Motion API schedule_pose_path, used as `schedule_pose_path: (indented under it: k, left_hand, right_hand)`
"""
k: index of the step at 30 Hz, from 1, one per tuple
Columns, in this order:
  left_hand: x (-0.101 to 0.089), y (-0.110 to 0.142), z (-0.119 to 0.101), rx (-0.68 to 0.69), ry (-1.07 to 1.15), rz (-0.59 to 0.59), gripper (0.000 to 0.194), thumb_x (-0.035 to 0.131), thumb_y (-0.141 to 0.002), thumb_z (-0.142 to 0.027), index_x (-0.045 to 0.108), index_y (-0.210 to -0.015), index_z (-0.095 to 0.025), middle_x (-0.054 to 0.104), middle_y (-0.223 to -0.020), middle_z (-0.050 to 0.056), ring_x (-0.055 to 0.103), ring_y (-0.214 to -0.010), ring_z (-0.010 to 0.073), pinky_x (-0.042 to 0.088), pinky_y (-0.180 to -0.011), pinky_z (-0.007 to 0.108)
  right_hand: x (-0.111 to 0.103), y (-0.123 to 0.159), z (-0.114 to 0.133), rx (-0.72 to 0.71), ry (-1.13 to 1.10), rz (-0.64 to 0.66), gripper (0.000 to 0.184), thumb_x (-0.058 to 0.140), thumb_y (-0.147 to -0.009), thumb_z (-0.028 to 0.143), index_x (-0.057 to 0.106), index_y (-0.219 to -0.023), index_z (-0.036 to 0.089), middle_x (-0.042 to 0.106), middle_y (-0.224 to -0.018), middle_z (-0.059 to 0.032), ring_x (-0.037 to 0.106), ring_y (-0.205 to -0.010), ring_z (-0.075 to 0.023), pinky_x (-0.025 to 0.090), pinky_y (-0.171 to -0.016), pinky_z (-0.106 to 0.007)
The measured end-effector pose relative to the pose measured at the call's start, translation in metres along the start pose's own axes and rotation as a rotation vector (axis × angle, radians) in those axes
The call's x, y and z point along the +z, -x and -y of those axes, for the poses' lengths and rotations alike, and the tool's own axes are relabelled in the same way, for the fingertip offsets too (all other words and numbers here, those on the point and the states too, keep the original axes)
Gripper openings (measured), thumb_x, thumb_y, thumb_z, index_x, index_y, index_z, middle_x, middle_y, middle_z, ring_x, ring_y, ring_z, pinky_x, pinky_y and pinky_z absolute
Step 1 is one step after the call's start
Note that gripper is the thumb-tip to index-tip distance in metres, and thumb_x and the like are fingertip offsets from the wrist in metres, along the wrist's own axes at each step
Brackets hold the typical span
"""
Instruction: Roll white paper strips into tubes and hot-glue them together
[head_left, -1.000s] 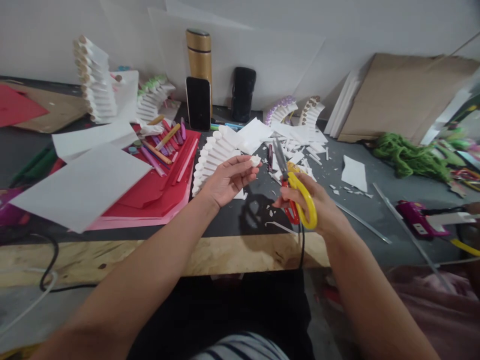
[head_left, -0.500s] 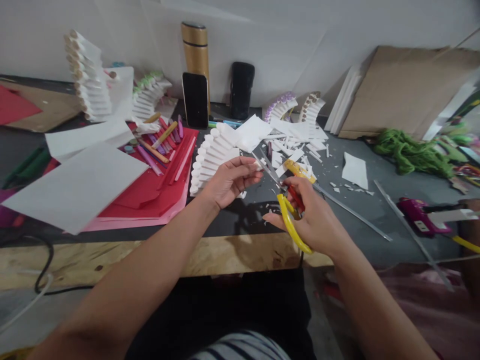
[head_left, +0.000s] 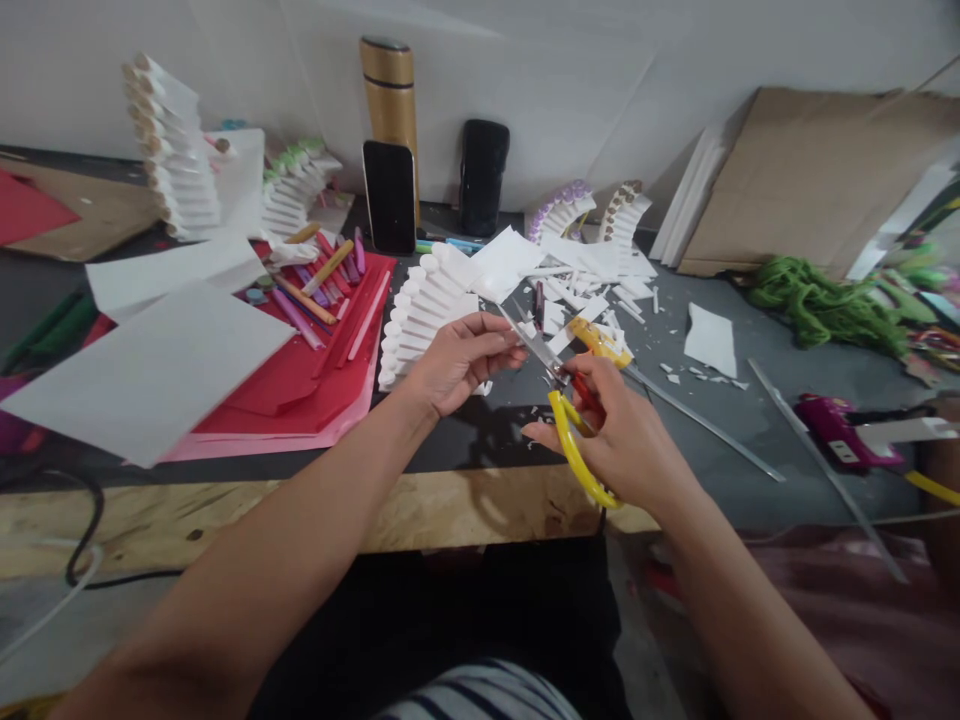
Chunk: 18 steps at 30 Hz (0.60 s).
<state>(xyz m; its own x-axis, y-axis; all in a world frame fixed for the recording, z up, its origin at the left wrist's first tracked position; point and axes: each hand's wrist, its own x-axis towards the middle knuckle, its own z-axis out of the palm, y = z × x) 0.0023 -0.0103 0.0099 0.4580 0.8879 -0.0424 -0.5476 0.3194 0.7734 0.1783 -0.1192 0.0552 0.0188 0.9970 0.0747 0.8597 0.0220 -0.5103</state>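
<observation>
My left hand is closed in a pinch, its thumb and fingertips just left of the scissor blades. In those fingertips is a small white piece, mostly hidden by the fingers and blades. My right hand grips scissors with yellow and red handles. Their blades point up and left across the fingertips of my left hand and look nearly closed. Behind my left wrist lies a fan-like row of white rolled pieces. White paper scraps and thin sticks are scattered beyond the blades.
Red sheets with pens and a white sheet lie left. A phone leans on a gold bottle. Right are a yellow-bodied tool, cardboard, green yarn, and a purple device near another person's arm.
The scissor blades have drawn closer together over my left fingertips, and the white piece there shows less. My right hand has shifted very slightly; my left hand stays in place.
</observation>
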Motion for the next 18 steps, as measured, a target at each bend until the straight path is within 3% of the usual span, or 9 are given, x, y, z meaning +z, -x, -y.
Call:
schedule_pose_path:
  k: [12,18]
  left_hand:
    - [0.002,-0.001,0.002,-0.033,0.013,-0.023,0.012,0.077,-0.073,-0.006,0.066,-0.078,-0.011,0.07,-0.068,0.002,0.068,-0.06,0.0103,0.056,-0.065,0.023]
    - [0.002,-0.001,0.002,-0.066,0.015,-0.038,0.009,0.07,-0.077,-0.003,0.068,-0.076,-0.011,0.071,-0.067,0.002,0.067,-0.06,0.0098,0.056,-0.065,0.022]
  right_hand:
    - [0.008,0.004,-0.007,-0.09,-0.035,-0.069,0.046,0.064,-0.087,0.06,0.056,-0.11,0.021,0.06,-0.076,-0.0004,0.054,-0.06,-0.0162,0.041,-0.06,-0.028]
    - [0.013,0.005,-0.008,-0.081,-0.03,-0.055,0.042,0.063,-0.089,0.056,0.055,-0.111,0.021,0.061,-0.073,-0.0004,0.053,-0.056,-0.0162,0.038,-0.057,-0.027]
